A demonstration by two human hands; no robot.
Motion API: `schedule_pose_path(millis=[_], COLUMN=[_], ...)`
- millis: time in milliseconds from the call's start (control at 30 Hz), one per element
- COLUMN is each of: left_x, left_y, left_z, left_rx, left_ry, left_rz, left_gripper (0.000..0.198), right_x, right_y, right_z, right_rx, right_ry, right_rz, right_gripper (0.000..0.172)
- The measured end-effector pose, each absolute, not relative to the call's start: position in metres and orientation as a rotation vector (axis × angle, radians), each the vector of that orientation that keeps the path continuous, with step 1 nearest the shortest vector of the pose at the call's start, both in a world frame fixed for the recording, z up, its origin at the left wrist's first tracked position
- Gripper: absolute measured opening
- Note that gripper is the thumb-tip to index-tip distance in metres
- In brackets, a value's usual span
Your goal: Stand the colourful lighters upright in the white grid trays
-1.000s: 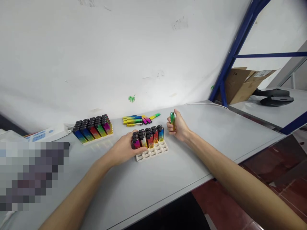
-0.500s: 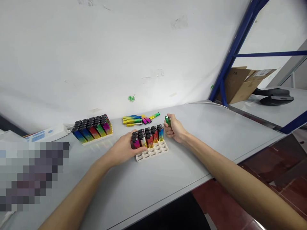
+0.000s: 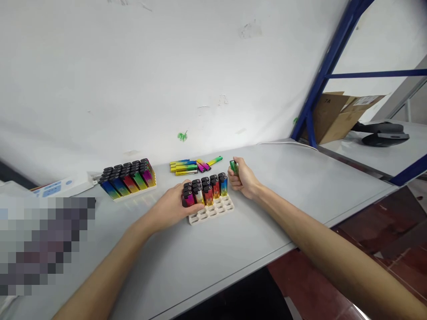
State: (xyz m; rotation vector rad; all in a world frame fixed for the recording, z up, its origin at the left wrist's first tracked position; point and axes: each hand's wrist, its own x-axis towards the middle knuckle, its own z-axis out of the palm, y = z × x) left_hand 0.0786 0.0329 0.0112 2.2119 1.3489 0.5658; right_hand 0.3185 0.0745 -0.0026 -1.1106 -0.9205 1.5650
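Observation:
My left hand is curled round the left end of a white rack, its thumb along the front of the lighters there. Several shiny lighters with black tops stand upright in the rack's back slots, while the front slots show bare holes. Just right of the rack, my right hand is closed round a green lighter, held above the table; its lower part is hidden by the fingers. Behind the rack lies a loose pile of coloured lighters, with one yellow-green lighter at its right.
A second rack, packed with upright lighters, stands at the left near the wall. Beyond it is a white box or power strip. A blue metal frame, a cardboard box and a black device are at the right.

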Motion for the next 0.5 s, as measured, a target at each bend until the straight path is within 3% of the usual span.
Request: schedule_pose_path(millis=[233,500], left_x=[0.0792,0.0801], left_y=[0.0328,0.0310], left_z=[0.0124,0.0148], left_rx=[2.217,2.201], left_ry=[1.370,1.369], left_rz=[0.546,0.538], left_gripper=[0.044,0.046], right_x=[0.3168,0.3163], right_y=[0.0749,0.0750], right_z=[-0.0027,-0.0060], right_rx=[-1.116,-1.092], right_ry=[-0.914,-0.908], right_rz=[1.528,1.519], right_gripper=[0.038,0.045])
